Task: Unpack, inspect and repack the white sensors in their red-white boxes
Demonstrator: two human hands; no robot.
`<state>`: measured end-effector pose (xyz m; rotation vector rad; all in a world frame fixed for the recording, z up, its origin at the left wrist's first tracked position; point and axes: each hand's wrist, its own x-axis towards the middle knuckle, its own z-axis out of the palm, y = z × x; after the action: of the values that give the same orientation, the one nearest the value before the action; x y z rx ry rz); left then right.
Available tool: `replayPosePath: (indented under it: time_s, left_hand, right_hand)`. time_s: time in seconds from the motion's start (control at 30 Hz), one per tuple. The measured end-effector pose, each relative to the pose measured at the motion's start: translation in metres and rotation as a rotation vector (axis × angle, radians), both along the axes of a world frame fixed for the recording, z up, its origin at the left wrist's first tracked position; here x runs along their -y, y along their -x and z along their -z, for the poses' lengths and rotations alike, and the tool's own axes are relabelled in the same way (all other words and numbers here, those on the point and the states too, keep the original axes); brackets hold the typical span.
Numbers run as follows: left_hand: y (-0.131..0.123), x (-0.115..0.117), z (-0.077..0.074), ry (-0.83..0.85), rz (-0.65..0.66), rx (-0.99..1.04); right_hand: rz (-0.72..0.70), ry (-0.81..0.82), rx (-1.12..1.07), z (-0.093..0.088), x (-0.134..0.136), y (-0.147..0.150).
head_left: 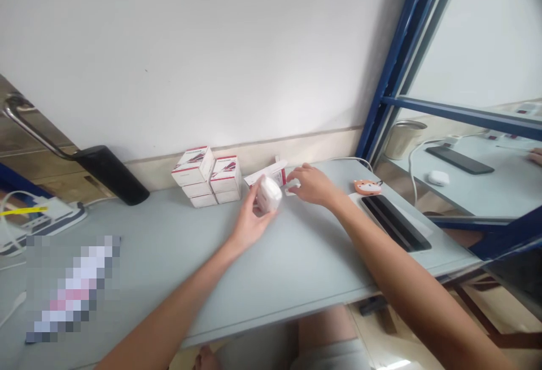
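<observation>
Clamping one white object (269,194), left hand (249,224) — right hand (312,185) fingers apart, five stacked boxes (206,177) beside

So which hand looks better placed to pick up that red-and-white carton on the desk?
Probably the right hand: it sits right at the end of the carton, while the left hand is busy holding a white rounded object.

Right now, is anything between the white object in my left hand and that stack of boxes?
Yes: the end of a white-and-red carton sits between them, just behind your left hand, close beside the stack. Your fingers also cover that side of the white object.
</observation>
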<state>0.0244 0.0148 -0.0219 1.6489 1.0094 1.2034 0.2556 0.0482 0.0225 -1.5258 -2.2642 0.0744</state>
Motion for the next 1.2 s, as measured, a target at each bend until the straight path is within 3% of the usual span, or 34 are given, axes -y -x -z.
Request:
replayPosePath:
  time_s: [0.13,0.3,0.47,0.6,0.73,0.9,1.03,1.2]
  left_hand:
    - [0.002,-0.001,0.005,-0.018,0.014,-0.121]
    - [0.002,-0.003,-0.004,0.109,-0.065,0.013]
    - [-0.001,0.005,-0.015,0.214,0.0,0.203]
    - [-0.003,0.008,-0.02,0.196,0.006,0.263]
    - [-0.003,0.009,-0.027,0.109,-0.036,0.341]
    - [0.002,0.018,-0.05,0.023,-0.031,0.418]
    - [0.013,0.026,-0.078,-0.164,-0.022,0.412]
    - [0.026,0.023,-0.105,-0.21,-0.025,0.246]
  right_hand:
    - [-0.012,0.068,0.034,0.018,-0.008,-0.003]
    - [-0.011,0.035,-0.068,0.013,-0.009,-0.002]
    - [0.068,-0.07,-0.561,0.011,-0.014,0.004]
    - [0.143,0.077,-0.799,0.03,-0.02,0.019]
    - [0.113,0.083,-0.779,0.041,-0.021,0.034]
    - [0.08,-0.1,-0.728,0.022,-0.006,0.041]
    - [-0.104,-0.38,-0.444,0.001,0.015,0.047]
    - [-0.324,-0.38,-0.306,-0.006,0.037,0.061]
